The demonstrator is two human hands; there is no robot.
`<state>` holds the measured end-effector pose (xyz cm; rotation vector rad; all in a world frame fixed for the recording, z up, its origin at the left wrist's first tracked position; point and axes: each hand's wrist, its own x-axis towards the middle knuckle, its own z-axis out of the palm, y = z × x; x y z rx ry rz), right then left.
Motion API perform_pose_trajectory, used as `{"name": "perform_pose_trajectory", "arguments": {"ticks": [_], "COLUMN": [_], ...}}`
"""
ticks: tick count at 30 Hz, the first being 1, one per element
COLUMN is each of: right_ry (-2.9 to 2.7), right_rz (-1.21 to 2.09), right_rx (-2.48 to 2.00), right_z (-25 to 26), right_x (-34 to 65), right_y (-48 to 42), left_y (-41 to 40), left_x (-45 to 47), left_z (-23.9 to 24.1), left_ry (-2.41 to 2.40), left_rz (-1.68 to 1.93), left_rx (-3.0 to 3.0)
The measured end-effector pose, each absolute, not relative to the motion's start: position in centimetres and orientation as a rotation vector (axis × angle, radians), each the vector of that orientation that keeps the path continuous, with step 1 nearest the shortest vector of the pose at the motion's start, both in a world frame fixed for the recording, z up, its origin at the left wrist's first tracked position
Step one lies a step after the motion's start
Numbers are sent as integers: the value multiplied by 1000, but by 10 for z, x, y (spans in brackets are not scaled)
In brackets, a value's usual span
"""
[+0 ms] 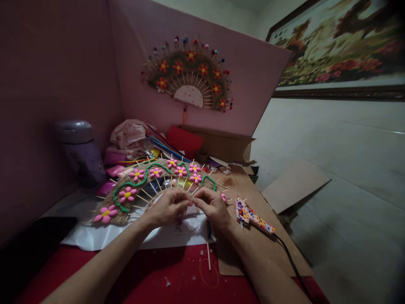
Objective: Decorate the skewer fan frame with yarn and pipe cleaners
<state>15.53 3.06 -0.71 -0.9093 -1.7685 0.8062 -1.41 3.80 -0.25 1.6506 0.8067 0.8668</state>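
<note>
Fan [164, 173] prob. mostly done, w/ flowers [180, 171] & green trim [131, 184]; stick tips [101, 197] bare; L hand [171, 206] & R hand [212, 207] fingers pinch pink pc. [190, 203]

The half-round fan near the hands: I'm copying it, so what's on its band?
Pink flowers with yellow centres and wavy green trim are on the twine band. The right hand covers part; anything there is hidden.

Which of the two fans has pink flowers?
The lower fan: it bears pink flowers with yellow centres, whereas the upper fan, against the pink panel, has orange-red flowers.
</note>
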Motion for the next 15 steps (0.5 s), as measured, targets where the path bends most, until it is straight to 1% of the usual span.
{"name": "perform_pose_trajectory", "arguments": {"ticks": [2, 4, 8, 10, 15], "right_ry": [-1667, -1627, -1682, -1730, -1778], "right_rz": [961, 974, 713, 588, 514], "right_rx": [-881, -881, -915, -918, -905], "right_z": [-8, -9, -11, -11, -15], "right_x": [153, 150, 145, 142, 136], "right_y": [31, 30, 24, 20, 15], "left_y": [38, 36, 30, 27, 23], "left_x": [-14, -12, -5, -2, 0], "left_z": [-2, -3, -3, -4, -4], "left_ry": [750, 750, 816, 875, 1141], "left_rz": [878, 909, 1034, 1109, 1371], "left_rx": [1563, 1495, 1381, 1417, 1777]}}
